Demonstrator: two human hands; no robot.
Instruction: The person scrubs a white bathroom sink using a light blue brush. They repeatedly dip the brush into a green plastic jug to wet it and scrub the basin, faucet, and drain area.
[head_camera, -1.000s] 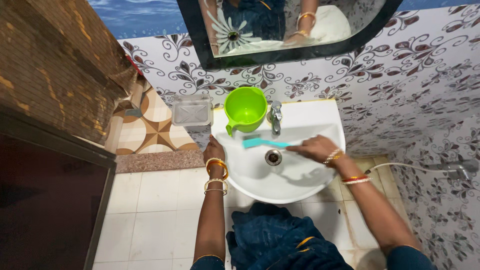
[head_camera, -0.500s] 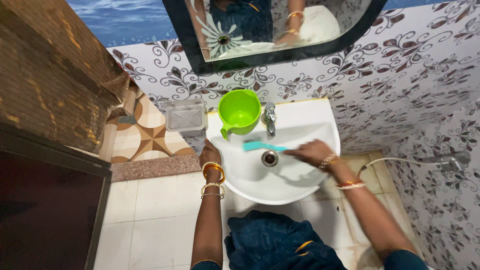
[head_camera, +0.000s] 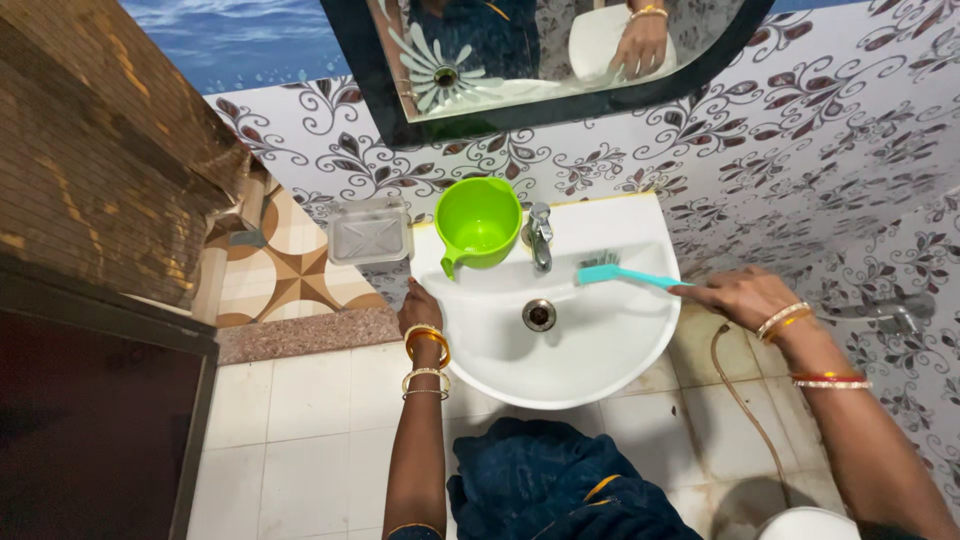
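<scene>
A white wash basin (head_camera: 600, 360) hangs on a patterned wall. My right hand (head_camera: 742, 297) grips the handle of a teal brush (head_camera: 612, 273), whose bristled head lies on the basin's back right part beside the metal tap (head_camera: 540, 235). My left hand (head_camera: 420, 304) rests on the basin's left rim, with bangles on the wrist. A green plastic mug (head_camera: 479, 223) stands on the basin's back left corner. The drain (head_camera: 539, 314) sits in the middle of the bowl.
A clear soap dish (head_camera: 369, 231) is fixed to the wall left of the mug. A black-framed mirror (head_camera: 545, 50) hangs above. A hose with a spray head (head_camera: 897, 316) runs along the right wall. A dark door stands at left over a tiled floor (head_camera: 310, 420).
My right hand has drawn the teal brush from the basin's middle left, over the drain, out to the back right rim. My left hand has stayed on the left rim.
</scene>
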